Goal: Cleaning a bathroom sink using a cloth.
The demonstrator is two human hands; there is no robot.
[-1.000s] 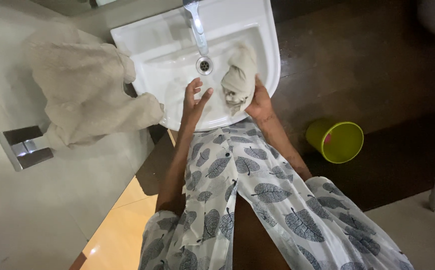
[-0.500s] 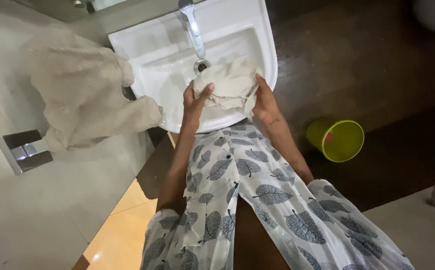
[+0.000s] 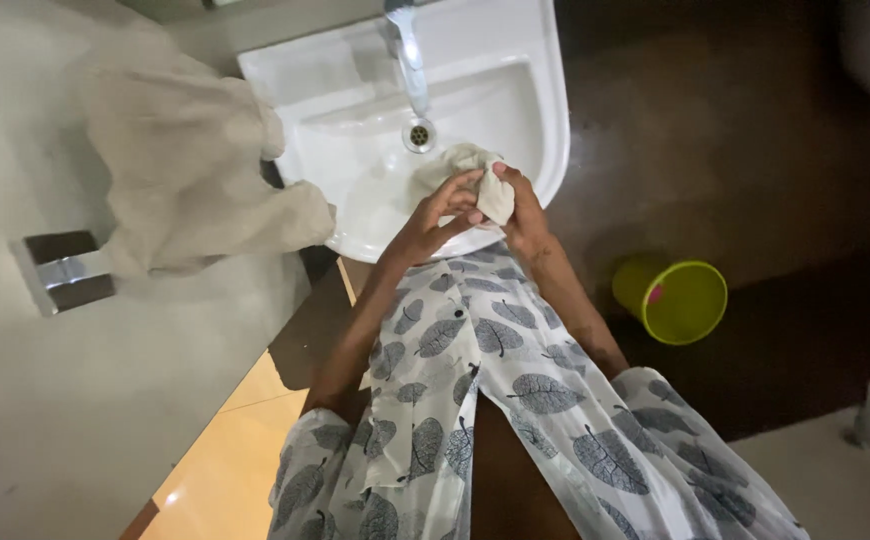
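Both hands are meeting over the front of the white sink (image 3: 355, 75): the left hand (image 3: 433, 215) and right hand (image 3: 521, 212) are squeezing a small bunched pale cloth (image 3: 473, 172). A larger beige cloth (image 3: 190, 165) is hanging at upper left; a green bucket (image 3: 677, 298) is sitting at right.

Soft matt cloth (image 3: 467, 172) is bunching over a glossy white ceramic basin (image 3: 535, 110) with a shiny metal tap (image 3: 410, 60), while smooth green plastic bin (image 3: 673, 300) is sitting at four o'clock.
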